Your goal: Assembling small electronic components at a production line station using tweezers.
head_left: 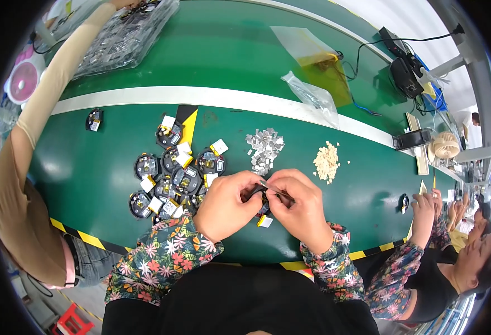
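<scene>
Pinching a slim grey metallic strip (275, 188) in its fingers, the right hand (299, 204) meets the left hand (227, 204), whose fingers grip a round black electronic unit (265, 211) above the green table (357, 184); it seems unfinished, small grey squares (264, 149) left piled.

A black-cased electronic device (265, 209), mostly hidden, is held by the left hand (229, 202) with its white, yellow-edged rectangular pouch (265, 222) nearest the wearer, while a slim grey metallic-looking strip (277, 190) slants across above it in the right hand (302, 207).
</scene>
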{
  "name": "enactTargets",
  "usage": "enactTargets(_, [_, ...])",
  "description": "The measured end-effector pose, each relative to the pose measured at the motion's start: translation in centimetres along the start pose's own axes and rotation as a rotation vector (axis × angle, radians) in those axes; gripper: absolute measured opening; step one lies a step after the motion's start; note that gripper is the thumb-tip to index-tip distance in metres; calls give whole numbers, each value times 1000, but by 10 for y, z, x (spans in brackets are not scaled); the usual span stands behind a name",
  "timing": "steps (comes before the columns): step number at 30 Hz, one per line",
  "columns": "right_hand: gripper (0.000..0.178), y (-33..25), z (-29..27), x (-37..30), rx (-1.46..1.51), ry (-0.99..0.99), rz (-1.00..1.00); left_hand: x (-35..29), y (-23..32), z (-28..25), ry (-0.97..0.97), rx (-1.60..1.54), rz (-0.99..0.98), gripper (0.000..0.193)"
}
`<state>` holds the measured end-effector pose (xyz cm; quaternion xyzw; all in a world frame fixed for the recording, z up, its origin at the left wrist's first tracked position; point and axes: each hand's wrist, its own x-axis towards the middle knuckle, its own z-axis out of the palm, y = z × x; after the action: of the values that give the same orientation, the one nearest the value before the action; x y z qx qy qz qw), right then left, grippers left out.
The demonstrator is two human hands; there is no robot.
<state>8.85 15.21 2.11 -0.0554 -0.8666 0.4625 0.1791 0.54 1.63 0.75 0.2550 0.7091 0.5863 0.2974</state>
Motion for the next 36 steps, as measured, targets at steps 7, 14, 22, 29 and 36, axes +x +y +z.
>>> enactTargets(7, [10,0,3,-2,-47,14,-42,-2,6,-2,-17,41,-30,17])
enactTargets(14, [19,-1,6,-4,-260,27,-239,-3,-8,3,16,-29,44,21])
enactTargets(22, [23,-2,8,-7,-338,23,-311,-6,1,1,17,-6,52,22])
enactTargets(29, [25,0,10,-5,-371,56,-353,-4,2,0,30,-3,55,21])
enactTargets(36, [24,-2,11,-6,-358,50,-352,-9,3,0,52,-88,69,23])
